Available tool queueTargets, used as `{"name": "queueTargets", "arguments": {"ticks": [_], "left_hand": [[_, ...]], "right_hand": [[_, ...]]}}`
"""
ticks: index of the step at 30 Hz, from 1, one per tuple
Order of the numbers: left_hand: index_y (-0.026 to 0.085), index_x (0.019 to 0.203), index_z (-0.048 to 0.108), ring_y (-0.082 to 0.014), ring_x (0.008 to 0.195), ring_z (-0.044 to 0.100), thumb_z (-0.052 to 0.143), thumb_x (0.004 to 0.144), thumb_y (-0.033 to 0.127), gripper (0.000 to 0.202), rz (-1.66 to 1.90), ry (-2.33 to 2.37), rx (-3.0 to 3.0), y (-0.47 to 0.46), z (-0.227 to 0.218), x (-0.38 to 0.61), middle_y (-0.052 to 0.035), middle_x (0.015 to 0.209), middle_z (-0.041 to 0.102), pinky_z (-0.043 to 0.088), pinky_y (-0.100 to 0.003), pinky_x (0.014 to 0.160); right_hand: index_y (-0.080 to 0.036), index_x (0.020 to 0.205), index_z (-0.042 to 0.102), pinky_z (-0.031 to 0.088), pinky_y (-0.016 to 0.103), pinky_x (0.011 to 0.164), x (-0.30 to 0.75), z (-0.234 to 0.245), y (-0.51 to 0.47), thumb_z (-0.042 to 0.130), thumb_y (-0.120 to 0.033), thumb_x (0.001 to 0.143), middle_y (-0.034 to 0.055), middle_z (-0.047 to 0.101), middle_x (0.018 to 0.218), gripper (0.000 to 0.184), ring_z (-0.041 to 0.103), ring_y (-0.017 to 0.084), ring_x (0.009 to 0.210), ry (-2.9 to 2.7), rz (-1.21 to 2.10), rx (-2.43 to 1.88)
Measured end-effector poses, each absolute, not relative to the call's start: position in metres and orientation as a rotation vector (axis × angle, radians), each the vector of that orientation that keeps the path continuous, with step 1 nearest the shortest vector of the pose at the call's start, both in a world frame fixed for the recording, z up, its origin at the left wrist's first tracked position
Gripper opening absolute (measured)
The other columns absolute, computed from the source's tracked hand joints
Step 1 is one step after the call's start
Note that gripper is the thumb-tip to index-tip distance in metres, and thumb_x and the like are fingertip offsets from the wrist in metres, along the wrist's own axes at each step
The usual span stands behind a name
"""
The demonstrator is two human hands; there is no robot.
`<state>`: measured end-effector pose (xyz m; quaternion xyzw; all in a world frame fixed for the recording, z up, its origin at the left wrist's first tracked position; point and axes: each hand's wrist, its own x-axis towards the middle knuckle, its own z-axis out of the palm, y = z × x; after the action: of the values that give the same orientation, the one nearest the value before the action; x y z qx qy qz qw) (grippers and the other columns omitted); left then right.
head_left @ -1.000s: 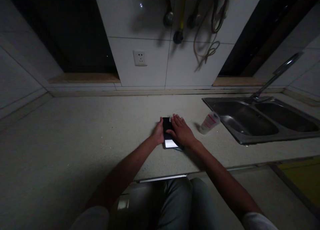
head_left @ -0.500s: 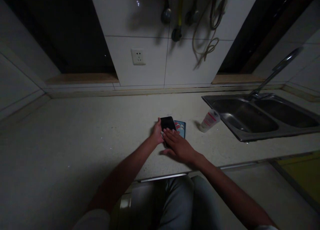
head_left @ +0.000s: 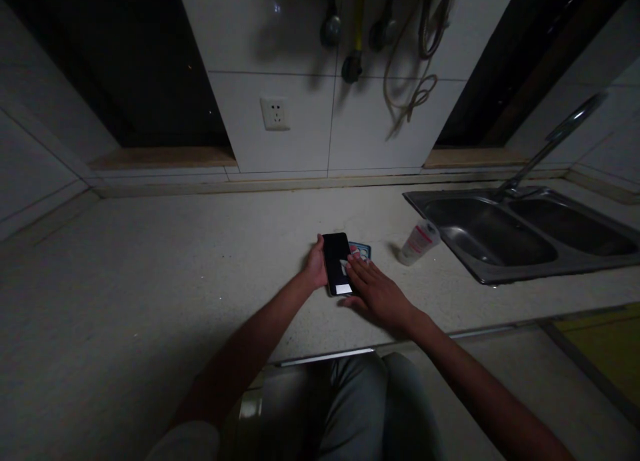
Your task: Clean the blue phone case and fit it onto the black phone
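My left hand (head_left: 316, 266) grips a black smartphone (head_left: 336, 249) by its left edge, thumb at the upper corner, just over the counter. Fingers stretched and close together, my right hand (head_left: 377, 291) presses a small white wipe (head_left: 343, 266) against the phone's screen. Most of the wipe is hidden beneath those fingers; whether it is paper or cloth I cannot tell. A bright white patch shows low on the dark screen. Partly covered by the phone and my right hand, a flat blue item with a colourful print (head_left: 364, 250) lies on the counter.
A clear plastic cup with red print (head_left: 419, 243) stands right of my hands, beside the steel double sink (head_left: 480, 274) with its tap (head_left: 550, 144). The pale counter (head_left: 165, 267) runs along a tiled wall with a socket (head_left: 275, 114), pipes and a hanging cord (head_left: 415, 101).
My right hand has slid to the right across the phone with the white wipe, uncovering more of the screen. The left hand keeps its hold on the phone.
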<state>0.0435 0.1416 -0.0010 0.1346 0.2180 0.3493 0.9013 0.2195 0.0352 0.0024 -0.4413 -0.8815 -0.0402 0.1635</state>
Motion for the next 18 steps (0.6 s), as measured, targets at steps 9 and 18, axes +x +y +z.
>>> {"name": "queueTargets", "arguments": {"ticks": [9,18], "left_hand": [[0.016,0.124,0.066,-0.0317,0.113,0.068,0.037,0.099,0.061,0.059,0.768,0.556,0.270,0.142,0.006,0.050,-0.0124,0.105,0.076,0.043,-0.048,0.107],[0.009,0.133,0.059,-0.0329,0.112,0.068,0.030,0.097,0.067,0.074,0.784,0.523,0.162,0.139,0.011,0.048,-0.0192,0.112,0.074,0.044,-0.049,0.107]], "right_hand": [[-0.006,0.156,0.034,0.026,0.060,0.122,0.195,0.020,0.119,0.044,-0.057,0.100,0.0258,0.029,0.162,0.076,0.022,0.036,0.153,-2.431,0.012,-1.474],[-0.004,0.152,0.041,0.029,0.061,0.120,0.164,0.018,0.093,0.048,-0.052,0.100,0.0263,0.037,0.158,0.070,0.029,0.036,0.151,-2.577,0.064,-1.259]]}}
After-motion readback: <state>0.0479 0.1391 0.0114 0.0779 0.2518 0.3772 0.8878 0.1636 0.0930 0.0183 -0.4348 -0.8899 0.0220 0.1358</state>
